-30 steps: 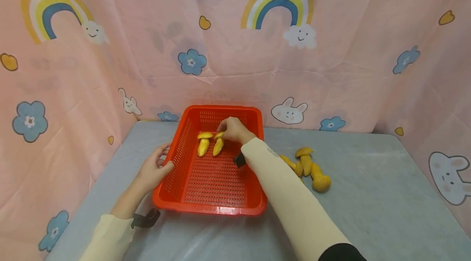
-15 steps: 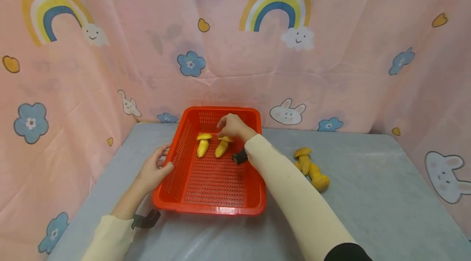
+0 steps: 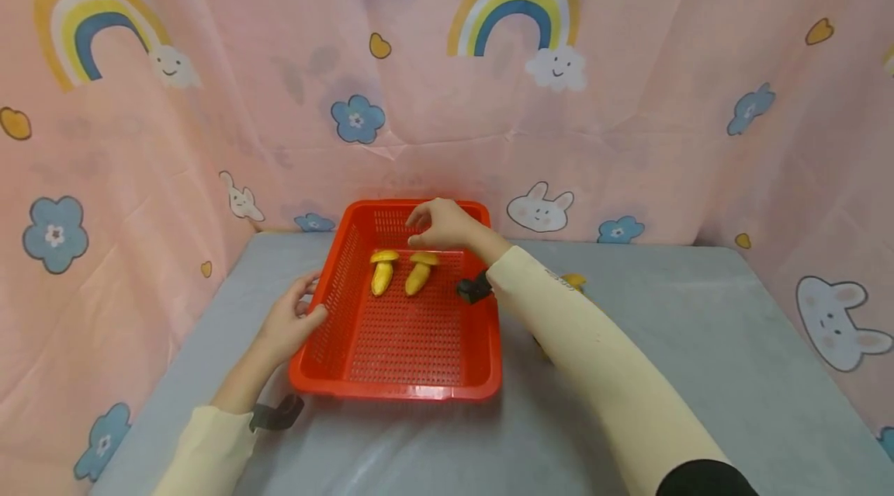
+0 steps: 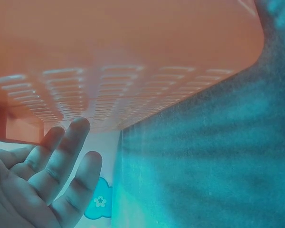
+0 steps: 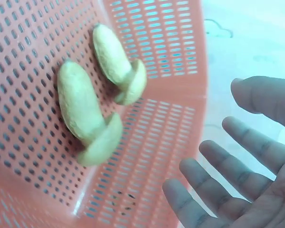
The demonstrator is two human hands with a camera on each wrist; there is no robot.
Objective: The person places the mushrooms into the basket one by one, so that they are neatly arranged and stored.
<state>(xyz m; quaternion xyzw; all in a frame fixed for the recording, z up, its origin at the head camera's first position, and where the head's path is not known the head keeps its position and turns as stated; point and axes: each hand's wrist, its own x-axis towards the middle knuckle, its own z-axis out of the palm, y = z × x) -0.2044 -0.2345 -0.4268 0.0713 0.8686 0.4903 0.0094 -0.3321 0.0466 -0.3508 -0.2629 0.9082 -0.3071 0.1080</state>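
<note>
Right hand (image 3: 441, 223): released, fingers parted, by red basket's (image 3: 394, 390) far edge; left hand (image 3: 286, 323): fingers loose, thumb at left rim; first mushroom (image 3: 382, 276) and second mushroom (image 3: 421, 276), yellow: inside, apart, caps toward far edge; further yellow piece (image 3: 575, 279): grey table (image 3: 698, 341), partly behind right sleeve (image 3: 594, 348)

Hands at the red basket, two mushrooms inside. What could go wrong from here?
1. The right sleeve mostly hides a yellow item beside the red basket; a low swing might knock it.
2. The left mushroom and right mushroom lie unheld, so they might roll if the left hand at the rim jolts the basket.
</note>
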